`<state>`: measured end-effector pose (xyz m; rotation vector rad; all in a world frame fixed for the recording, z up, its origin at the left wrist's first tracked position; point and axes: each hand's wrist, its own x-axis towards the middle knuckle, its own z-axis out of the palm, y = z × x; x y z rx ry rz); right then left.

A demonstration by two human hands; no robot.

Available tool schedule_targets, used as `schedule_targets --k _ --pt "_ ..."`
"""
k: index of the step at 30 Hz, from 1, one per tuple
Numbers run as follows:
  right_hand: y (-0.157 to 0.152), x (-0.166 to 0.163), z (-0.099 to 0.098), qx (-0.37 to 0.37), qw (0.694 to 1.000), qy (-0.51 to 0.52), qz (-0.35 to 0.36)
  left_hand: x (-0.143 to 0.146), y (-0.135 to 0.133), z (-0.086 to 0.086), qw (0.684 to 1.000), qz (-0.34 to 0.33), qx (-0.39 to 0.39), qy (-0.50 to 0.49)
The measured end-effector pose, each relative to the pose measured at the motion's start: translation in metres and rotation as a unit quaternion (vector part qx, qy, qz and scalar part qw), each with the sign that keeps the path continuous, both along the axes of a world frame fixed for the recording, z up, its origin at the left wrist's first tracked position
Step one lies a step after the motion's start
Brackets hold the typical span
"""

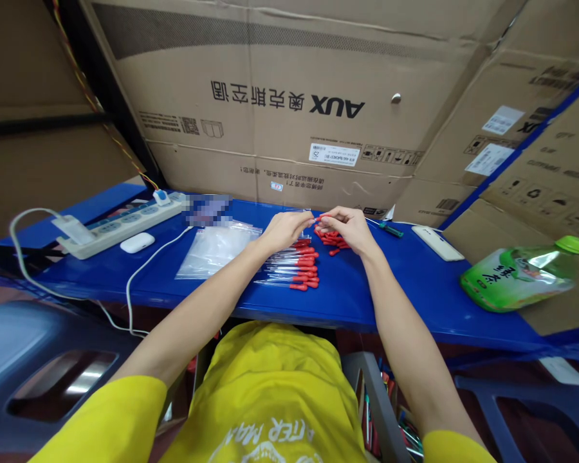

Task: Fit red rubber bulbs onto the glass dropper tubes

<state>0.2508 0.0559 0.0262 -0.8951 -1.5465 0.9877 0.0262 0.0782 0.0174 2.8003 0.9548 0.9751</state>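
My left hand and my right hand meet above the blue table, fingertips pinched together on a small dropper with a red bulb. Below my left hand lies a row of several clear droppers with red bulbs. A loose pile of red rubber bulbs sits under my right hand. Both hands are closed in a pinch.
Clear plastic bags lie left of the droppers. A white power strip, a charger with its cable and a white earbud case sit at the far left. A screwdriver, a white phone and a green bottle lie right. Cardboard boxes stand behind.
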Motion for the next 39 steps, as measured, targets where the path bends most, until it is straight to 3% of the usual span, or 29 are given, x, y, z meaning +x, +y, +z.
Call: schedule_targets --k 8,19,27,39 --pt "0.0018 0.0001 -0.0008 -0.003 1.0 0.006 0.008 0.0021 0.0017 -0.0035 1.0 -0.011 -0.003 -0.006" --pt "0.0047 0.0023 -0.0004 0.016 1.0 -0.01 -0.015 0.0053 0.0025 -0.0022 0.997 0.032 -0.015 -0.07" --pt "0.0063 0.0053 -0.001 0.01 1.0 -0.015 -0.014 0.0005 0.0085 -0.0044 0.999 -0.011 -0.033 -0.012" --pt "0.0039 0.0022 -0.0032 0.004 1.0 -0.008 -0.019 -0.0016 0.0059 -0.0023 1.0 -0.018 -0.012 0.002"
